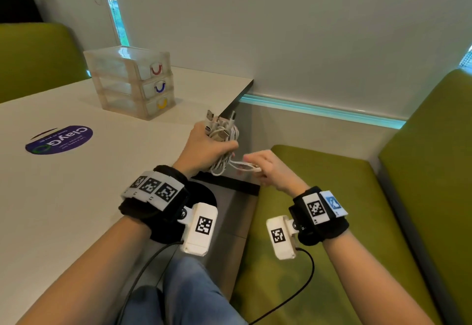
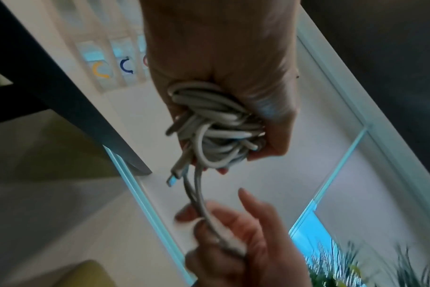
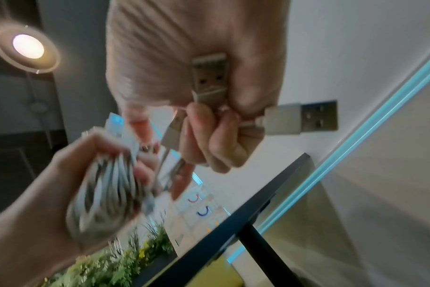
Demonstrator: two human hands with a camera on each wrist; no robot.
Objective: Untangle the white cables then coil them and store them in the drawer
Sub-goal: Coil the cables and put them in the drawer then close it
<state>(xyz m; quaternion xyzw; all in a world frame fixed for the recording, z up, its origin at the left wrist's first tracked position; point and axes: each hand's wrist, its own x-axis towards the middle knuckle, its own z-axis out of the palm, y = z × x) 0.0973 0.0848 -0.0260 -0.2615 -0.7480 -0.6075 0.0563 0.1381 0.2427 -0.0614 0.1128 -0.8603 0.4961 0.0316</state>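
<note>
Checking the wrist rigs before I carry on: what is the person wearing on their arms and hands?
Both hands are bare, no gloves or sleeves. The left wrist band and right wrist band are black, with white square-code marker tags. The right one also has a blue tag. A white boxy camera with a marker hangs under each wrist, trailing a black cable.

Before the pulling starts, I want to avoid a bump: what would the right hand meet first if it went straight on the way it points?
Probably the left hand and its cable bundle, close ahead of the right hand; depth is uncertain.
</note>
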